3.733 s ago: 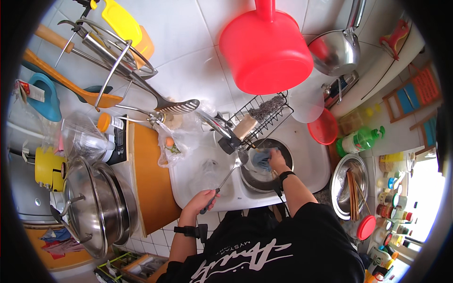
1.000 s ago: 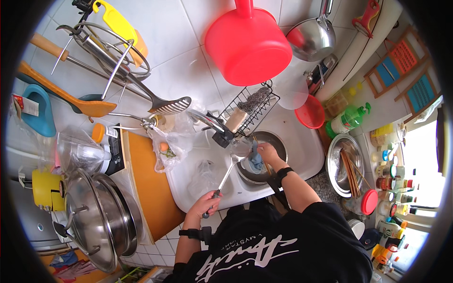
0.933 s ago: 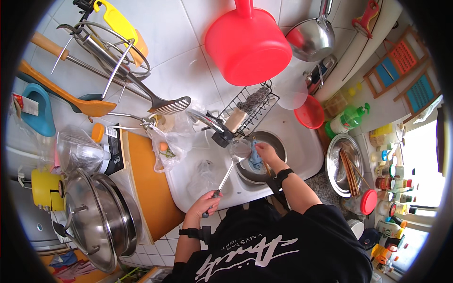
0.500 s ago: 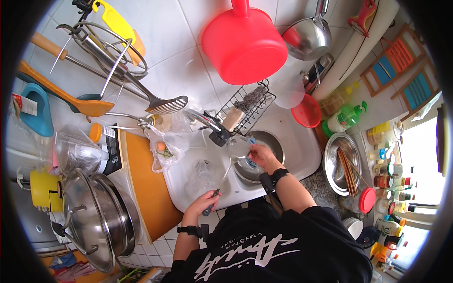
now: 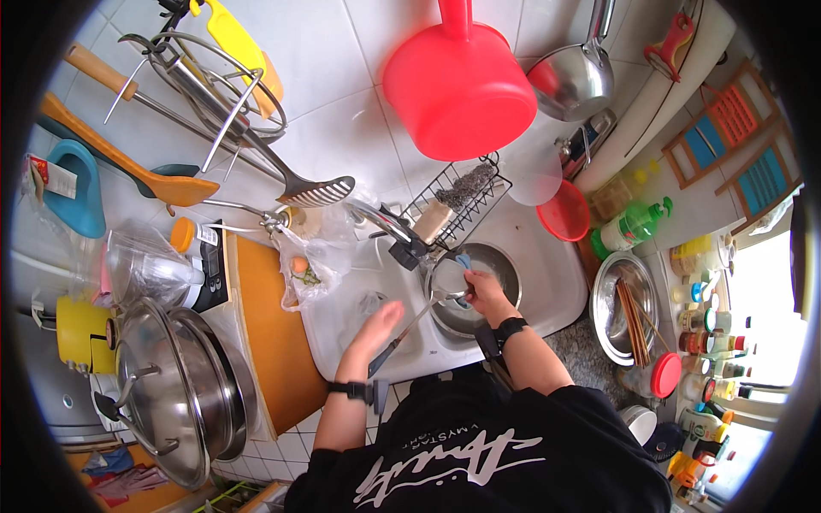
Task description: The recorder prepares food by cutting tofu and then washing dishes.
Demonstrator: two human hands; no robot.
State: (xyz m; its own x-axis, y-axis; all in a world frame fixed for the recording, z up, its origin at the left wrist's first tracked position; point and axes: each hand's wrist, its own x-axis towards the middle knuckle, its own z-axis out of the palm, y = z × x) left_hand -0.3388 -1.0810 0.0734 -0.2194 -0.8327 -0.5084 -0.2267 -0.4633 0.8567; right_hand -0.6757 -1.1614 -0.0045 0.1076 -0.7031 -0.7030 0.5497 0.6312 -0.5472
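Observation:
My right hand [image 5: 484, 295] grips the steel ladle [image 5: 448, 275] by its round head over the pan [image 5: 496, 309] in the right sink basin, near a blue cloth [image 5: 463, 260]. The ladle's dark handle [image 5: 389, 354] slants down toward the sink's front edge. My left hand [image 5: 380, 321] is above that handle and apart from it, slightly blurred, with fingers extended and nothing in them. A plastic bag [image 5: 370, 303] lies behind it in the left basin. The faucet [image 5: 402, 239] hangs over the sink, beside a wire rack [image 5: 466, 222] holding a scouring pad [image 5: 475, 184].
A red dipper [image 5: 459, 90] and hanging utensils [image 5: 312, 190] are overhead. Stacked steel pots [image 5: 171, 393] and an orange board [image 5: 269, 333] are left. A steel basin with chopsticks [image 5: 631, 312], a green bottle [image 5: 624, 231] and several jars [image 5: 697, 321] line the right.
My left hand has let go of the ladle's handle and moved upward. My right hand has shifted from the blue cloth onto the ladle's head.

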